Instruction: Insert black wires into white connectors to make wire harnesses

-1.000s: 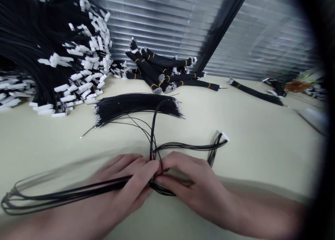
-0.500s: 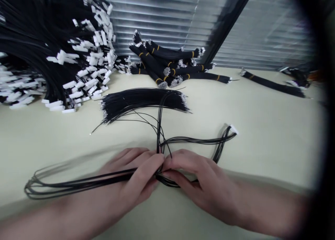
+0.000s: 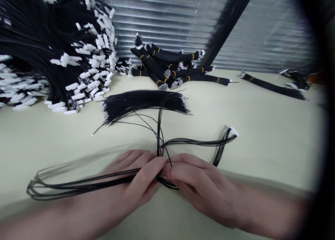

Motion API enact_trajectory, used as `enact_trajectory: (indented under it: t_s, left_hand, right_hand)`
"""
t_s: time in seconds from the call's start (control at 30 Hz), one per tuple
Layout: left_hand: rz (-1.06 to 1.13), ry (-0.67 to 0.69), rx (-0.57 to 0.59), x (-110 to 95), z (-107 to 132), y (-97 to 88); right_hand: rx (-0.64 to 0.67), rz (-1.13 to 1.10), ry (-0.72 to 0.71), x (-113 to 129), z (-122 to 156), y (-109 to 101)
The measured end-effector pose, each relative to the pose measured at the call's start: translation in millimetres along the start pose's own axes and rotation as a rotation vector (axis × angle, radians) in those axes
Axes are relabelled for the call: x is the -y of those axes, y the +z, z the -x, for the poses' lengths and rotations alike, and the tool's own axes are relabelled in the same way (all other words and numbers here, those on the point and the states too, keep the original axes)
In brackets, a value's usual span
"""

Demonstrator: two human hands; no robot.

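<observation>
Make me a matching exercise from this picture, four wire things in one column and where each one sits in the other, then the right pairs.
1. looped wires
2. white connector
3. loose wire fan
4. banded bundles

A. by the blinds, piled
B. mid-table, spread flat
C. pinched between both hands
D. right of the hands, at a wire end

Pairs: 1-C, 2-D, 3-B, 4-A

Wire loop [image 3: 78, 186] drawn in — shorter
</observation>
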State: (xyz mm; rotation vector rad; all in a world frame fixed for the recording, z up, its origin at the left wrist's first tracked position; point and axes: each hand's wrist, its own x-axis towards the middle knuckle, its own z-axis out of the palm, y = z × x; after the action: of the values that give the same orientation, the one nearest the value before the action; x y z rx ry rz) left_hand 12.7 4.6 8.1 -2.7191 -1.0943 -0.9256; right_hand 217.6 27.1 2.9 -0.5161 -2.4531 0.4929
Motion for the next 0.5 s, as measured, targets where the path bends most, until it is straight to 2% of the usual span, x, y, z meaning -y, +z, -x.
enact_trajectory:
  t_s: [0.23,0.33,0.5]
  left_hand:
    - [-0.023,0.012,0.108,1,4,-2.4]
    - [0.017,-0.024,0.133,2,7,1.1]
    - [0.07,-0.018,0.076,2,-2,-2.9]
  right_hand:
    - [0.031,0.104,-0.095,5,-10,-8]
    - [-0.013,0.124,-0.114,5,-13,-9]
    - [-0.122,0.153,-0.21,2,-16,-6]
